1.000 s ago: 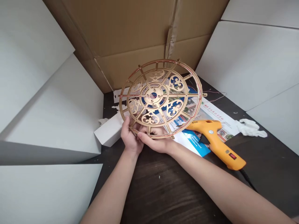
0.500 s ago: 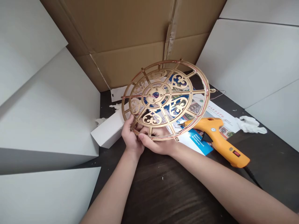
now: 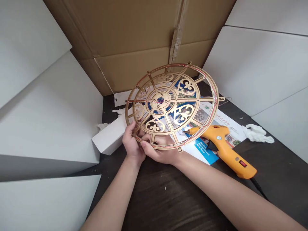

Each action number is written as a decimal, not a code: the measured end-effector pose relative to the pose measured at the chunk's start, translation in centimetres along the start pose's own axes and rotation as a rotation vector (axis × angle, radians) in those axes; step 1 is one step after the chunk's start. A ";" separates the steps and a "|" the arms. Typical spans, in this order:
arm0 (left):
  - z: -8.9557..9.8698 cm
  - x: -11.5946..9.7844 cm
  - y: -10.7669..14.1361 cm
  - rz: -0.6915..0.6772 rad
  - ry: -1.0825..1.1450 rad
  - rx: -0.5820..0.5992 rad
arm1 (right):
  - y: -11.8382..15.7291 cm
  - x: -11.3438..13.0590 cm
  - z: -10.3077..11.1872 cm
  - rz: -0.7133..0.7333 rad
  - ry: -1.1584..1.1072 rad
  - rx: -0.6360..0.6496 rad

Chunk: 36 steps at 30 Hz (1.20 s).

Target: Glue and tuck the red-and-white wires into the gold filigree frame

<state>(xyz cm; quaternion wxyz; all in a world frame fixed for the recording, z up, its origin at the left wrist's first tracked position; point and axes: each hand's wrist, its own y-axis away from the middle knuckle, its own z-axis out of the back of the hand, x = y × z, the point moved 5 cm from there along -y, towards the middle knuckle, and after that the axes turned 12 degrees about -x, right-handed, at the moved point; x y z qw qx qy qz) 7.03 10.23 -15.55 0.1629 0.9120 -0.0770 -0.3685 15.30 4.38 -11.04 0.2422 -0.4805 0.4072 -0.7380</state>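
A round gold openwork frame [image 3: 161, 101], with scroll shapes between its spokes and thin red wires along its rim, is held up tilted above the table. At its lower left edge my left hand [image 3: 133, 144] grips the rim, thumb on top. My right hand [image 3: 161, 149] is closed on the bottom rim just beside it, the thumb over the edge and the fingers partly hidden underneath. Behind the frame's right side lies an orange glue gun [image 3: 223, 146], its nozzle seen through the openings.
Printed brochures [image 3: 204, 150] lie on the dark table [image 3: 158, 199] under the frame. A white box [image 3: 109, 138] is at the left, crumpled white tissue [image 3: 257, 133] at the right. White panels [image 3: 48, 109] flank both sides, and brown cardboard [image 3: 130, 29] stands behind.
Both hands and the frame have shifted very slightly, the frame's right side lower in the view. The grips are the same. The surroundings shift a little with the camera.
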 end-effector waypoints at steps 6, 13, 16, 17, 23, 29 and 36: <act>-0.7 -0.2 0.7 -0.148 0.020 0.078 | 0.5 -0.4 0.0 -0.053 -0.017 -0.031; -0.5 0.1 0.7 -0.162 0.000 0.030 | 1.0 -1.1 -0.1 -0.135 -0.037 -0.006; -0.5 0.2 0.8 -0.173 -0.015 0.049 | 0.9 -1.1 0.1 -0.175 -0.031 -0.030; -0.5 0.3 0.7 -0.171 -0.035 0.050 | 0.9 -1.1 0.2 -0.191 -0.034 -0.039; -0.4 0.7 0.7 -0.184 -0.071 0.068 | 0.7 -1.3 0.3 -0.253 -0.091 -0.087; -0.1 0.8 1.0 -0.310 -0.233 0.076 | 1.3 -2.2 0.5 -0.353 -0.177 -0.112; -0.1 0.4 1.9 -0.548 -0.389 0.110 | 1.5 -3.9 0.6 -0.543 -0.191 -0.154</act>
